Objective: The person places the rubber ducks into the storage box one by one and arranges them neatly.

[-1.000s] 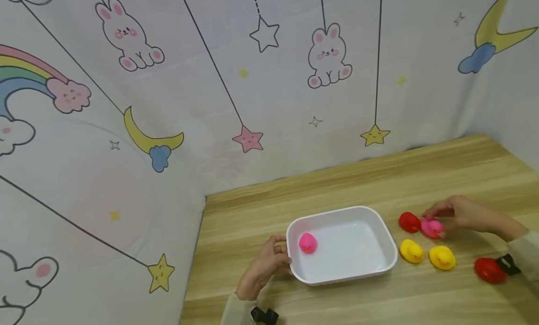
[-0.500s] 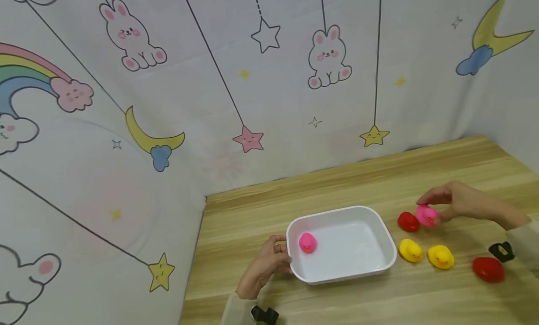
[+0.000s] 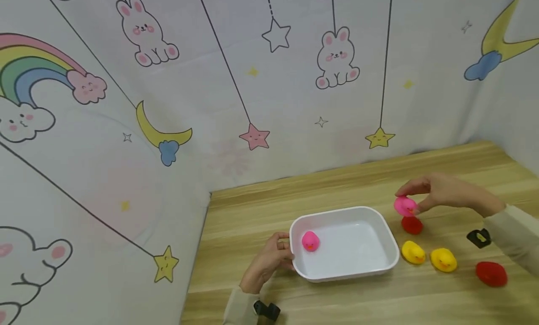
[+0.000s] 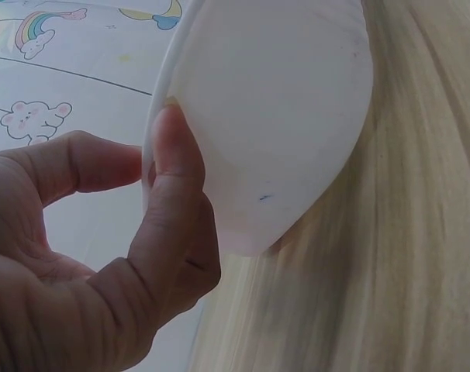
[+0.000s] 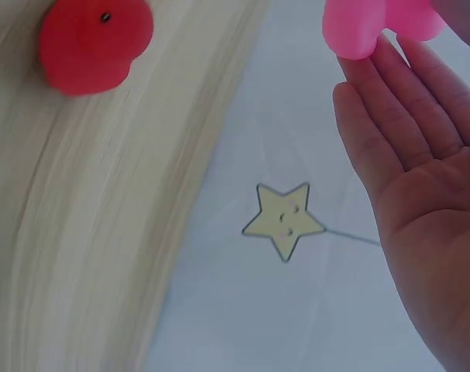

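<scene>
In the head view my right hand point(image 3: 442, 191) holds a pink rubber duck point(image 3: 405, 206) above the table, between its thumb and fingertips. Just below that duck sits a red rubber duck point(image 3: 411, 225), partly covered by it. The right wrist view shows the held pink duck point(image 5: 355, 27) against straight-looking fingers, cut off at the top edge. A white plastic tub point(image 3: 351, 275) stands at mid-table with another pink duck point(image 3: 310, 241) inside, near its left end. My left hand point(image 3: 269, 259) pinches the tub's left rim, as the left wrist view confirms with the tub wall point(image 4: 274, 116).
Two yellow ducks, one nearer the tub point(image 3: 413, 253) and one farther right point(image 3: 443, 260), lie beside it. A red object point(image 3: 491, 274), perhaps a duck, rests at the right. Behind the wooden table point(image 3: 261, 189) hangs a printed cloth point(image 3: 290, 91).
My right hand has lifted the pink duck off the table and carried it leftward, over the red duck. The left hand stays on the tub's rim. The head view has shifted slightly.
</scene>
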The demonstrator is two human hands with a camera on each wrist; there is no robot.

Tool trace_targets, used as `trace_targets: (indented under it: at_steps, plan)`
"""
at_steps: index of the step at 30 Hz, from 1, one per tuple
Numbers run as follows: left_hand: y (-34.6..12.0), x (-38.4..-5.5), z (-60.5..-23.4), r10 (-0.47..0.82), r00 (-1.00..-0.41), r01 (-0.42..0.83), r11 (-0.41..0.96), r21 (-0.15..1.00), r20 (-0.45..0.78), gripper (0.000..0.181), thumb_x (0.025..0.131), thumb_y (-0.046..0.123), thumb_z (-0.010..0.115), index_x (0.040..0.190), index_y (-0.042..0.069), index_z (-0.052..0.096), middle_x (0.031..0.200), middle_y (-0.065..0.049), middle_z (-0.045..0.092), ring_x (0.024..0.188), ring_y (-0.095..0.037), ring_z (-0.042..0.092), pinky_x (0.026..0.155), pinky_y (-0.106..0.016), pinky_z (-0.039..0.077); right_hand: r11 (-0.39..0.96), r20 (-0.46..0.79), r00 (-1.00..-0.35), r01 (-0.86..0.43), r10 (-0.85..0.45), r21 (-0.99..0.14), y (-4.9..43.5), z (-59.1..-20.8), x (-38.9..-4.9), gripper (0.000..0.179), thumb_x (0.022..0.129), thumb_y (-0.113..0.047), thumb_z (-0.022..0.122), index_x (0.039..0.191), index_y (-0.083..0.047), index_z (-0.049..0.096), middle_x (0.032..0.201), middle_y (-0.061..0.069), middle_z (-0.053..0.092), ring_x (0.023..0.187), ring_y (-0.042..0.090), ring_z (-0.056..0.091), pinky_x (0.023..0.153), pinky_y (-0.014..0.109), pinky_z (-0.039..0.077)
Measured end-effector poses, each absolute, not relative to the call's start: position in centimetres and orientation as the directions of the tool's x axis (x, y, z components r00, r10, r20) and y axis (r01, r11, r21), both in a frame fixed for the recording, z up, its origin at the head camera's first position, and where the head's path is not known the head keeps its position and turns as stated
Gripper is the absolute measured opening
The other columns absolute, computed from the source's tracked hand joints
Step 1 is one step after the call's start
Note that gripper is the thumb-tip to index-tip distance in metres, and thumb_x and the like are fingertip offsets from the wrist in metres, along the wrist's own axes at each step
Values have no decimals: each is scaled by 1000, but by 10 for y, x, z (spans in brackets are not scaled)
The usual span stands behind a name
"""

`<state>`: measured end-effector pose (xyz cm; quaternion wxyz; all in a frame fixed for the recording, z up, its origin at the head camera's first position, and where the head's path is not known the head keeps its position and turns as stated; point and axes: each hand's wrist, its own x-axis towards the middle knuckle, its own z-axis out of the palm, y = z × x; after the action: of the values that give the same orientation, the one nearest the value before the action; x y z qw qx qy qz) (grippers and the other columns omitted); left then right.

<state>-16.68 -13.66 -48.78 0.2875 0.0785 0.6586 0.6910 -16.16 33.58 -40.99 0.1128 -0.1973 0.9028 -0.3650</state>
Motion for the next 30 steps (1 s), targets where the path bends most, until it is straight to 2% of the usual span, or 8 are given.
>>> trace_targets:
  at_steps: [3,8,13,18,24,30]
  plan:
    - [-138,-167,-489,496,-823,-295,46,954,-278,62,76,-10,57,133,-9,31,89,-9,56,63,-15,61,57,-26,61,649,-68,-883,-288,-465,-704,321,-409,-165,45,81,-20,83,122,-6,71,121,7,71,116,31,65,91,36,60]
    - [-137,-169,-489,499,-820,-296,50,954,-280,63,77,-11,58,134,-10,31,94,-13,59,66,-17,62,59,-28,63,614,-94,-859,-279,-503,-739,301,-407,-172,45,82,-17,81,123,-4,70,123,10,70,120,42,60,94,56,57]
    - [-133,-172,-486,491,-827,-286,55,957,-276,63,77,-13,57,134,-10,32,90,-10,57,63,-15,60,56,-25,61,596,-105,-847,-274,-521,-755,280,-399,-183,46,82,-18,83,123,-5,71,124,11,69,123,44,58,93,55,58]
    - [-133,-174,-483,488,-831,-280,44,959,-265,62,77,-14,56,134,-10,31,88,-9,57,63,-15,60,55,-25,61,583,-97,-822,-309,-561,-751,254,-395,-195,44,81,-20,83,122,-8,72,123,6,70,123,41,59,98,59,54]
    - [-133,-172,-483,482,-831,-295,41,954,-278,62,76,-15,56,133,-10,32,88,-9,57,62,-15,60,56,-26,62,522,-64,-767,-371,-639,-769,224,-406,-203,41,81,-19,82,119,-6,73,117,0,72,119,38,62,99,62,52]
    - [-135,-168,-485,479,-831,-300,41,953,-282,63,76,-15,56,134,-10,32,89,-10,57,62,-15,60,55,-25,61,490,-80,-746,-349,-661,-799,201,-420,-204,40,81,-16,82,117,-4,73,115,0,72,120,38,61,102,62,50]
